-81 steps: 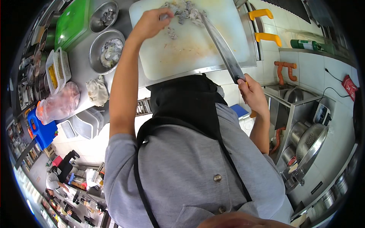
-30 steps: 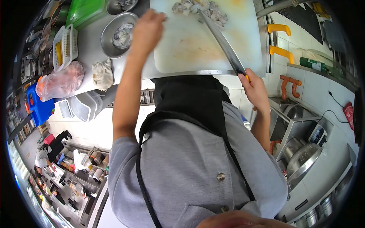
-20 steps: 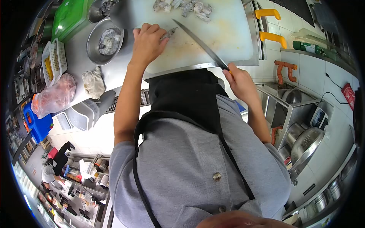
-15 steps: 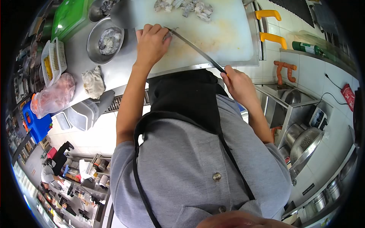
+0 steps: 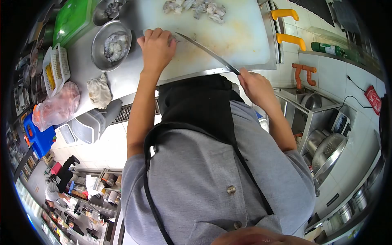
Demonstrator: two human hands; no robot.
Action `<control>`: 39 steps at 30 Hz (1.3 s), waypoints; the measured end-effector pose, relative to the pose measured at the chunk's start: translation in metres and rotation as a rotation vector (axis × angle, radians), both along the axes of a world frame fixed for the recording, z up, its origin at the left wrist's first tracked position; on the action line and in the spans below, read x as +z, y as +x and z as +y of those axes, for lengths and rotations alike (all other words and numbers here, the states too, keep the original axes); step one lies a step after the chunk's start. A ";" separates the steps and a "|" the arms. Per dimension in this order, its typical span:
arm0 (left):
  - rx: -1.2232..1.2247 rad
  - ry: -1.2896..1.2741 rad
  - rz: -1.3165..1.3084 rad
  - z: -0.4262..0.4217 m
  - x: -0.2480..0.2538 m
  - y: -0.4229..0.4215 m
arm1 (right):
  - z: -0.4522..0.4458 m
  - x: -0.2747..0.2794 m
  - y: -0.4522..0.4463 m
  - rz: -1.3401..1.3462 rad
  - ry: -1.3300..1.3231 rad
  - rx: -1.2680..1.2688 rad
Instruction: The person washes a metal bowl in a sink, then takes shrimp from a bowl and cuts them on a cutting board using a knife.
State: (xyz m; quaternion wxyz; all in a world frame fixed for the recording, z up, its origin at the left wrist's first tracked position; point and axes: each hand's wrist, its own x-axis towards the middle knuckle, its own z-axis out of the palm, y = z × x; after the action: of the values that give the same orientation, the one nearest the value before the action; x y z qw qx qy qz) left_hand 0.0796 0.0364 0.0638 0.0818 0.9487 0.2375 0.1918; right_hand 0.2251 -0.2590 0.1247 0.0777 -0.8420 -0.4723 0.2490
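My right hand is closed on the handle of a long knife, whose tip lies near my left hand over the white cutting board. My left hand rests at the board's left side, fingers bent over a small grey shrimp-like piece that shows only in part. A row of grey-white pieces lies along the board's far side. To the left, a steel bowl holds more of these pale pieces.
A second steel bowl, a green board, a white basket, a plastic bag of pinkish contents and a crumpled cloth are at the left. Yellow handles stand right of the board. Another person is far off, lower left.
My left hand came from above the board's left edge onto a piece at its left side. The knife moved from the far pieces to that piece, and its tip now sits slightly back from it.
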 end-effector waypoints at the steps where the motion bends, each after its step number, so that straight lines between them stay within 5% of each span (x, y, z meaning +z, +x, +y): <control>1: 0.009 -0.034 -0.017 -0.001 0.002 0.000 | -0.008 0.002 0.001 -0.003 0.021 -0.002; 10: -0.268 -0.375 -0.083 -0.014 -0.006 0.045 | -0.032 0.007 0.014 0.517 0.185 -0.434; 17: -0.193 -0.652 -0.153 -0.026 -0.010 0.077 | -0.038 0.007 0.012 1.037 0.264 -0.656; 19: -0.117 -1.771 -0.307 -0.028 0.002 0.083 | -0.033 0.012 0.010 1.235 0.259 -0.705; 20: -0.118 -1.770 -0.313 -0.028 0.009 0.083 | -0.032 0.010 0.010 1.270 0.256 -0.719; 22: -0.271 -2.217 -0.505 -0.025 0.021 0.082 | -0.031 0.002 0.011 1.303 0.254 -0.725; 29: -0.247 -2.118 -0.534 0.010 0.007 0.052 | -0.029 -0.007 0.017 1.294 0.264 -0.806; 33: 0.141 -1.448 -0.627 0.062 0.046 0.029 | -0.025 -0.006 0.022 1.262 0.268 -0.760; 35: 0.105 -1.221 -0.763 0.105 0.062 0.021 | -0.023 -0.010 0.024 1.253 0.267 -0.759; 39: 0.182 -1.119 -0.763 0.156 0.071 -0.003 | -0.021 -0.017 0.025 1.271 0.249 -0.719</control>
State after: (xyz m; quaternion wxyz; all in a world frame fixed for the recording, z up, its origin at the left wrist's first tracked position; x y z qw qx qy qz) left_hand 0.0770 0.1928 0.1352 0.6213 0.6059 0.3344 0.3675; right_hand 0.2498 -0.2796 0.1074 0.5080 -0.6231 -0.0560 0.5921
